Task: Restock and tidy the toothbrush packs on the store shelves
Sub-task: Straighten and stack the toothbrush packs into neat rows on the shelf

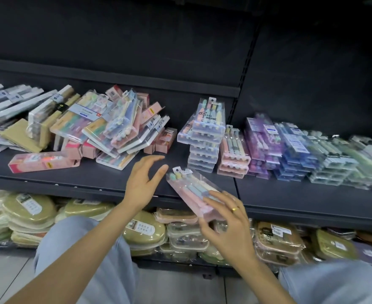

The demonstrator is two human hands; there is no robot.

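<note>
My right hand [229,224] pinches the near end of a clear pink toothbrush pack [191,189], which slants up and left over the dark shelf's front edge [106,187]. My left hand [144,183] hovers just left of the pack's far end, fingers relaxed and spread, holding nothing. On the shelf behind lies a messy heap of mixed packs [106,126], with a pink boxed pack [42,164] lying loose in front of it. Right of the heap stands a neat stack of clear packs [204,139], then a lower pink stack [233,154].
Rows of purple, blue and green packs [301,154] fill the shelf to the right. White and beige packs [16,106] lie at far left. The lower shelf holds wrapped green and tan cases [145,231]. My knees in light jeans [81,249] are below.
</note>
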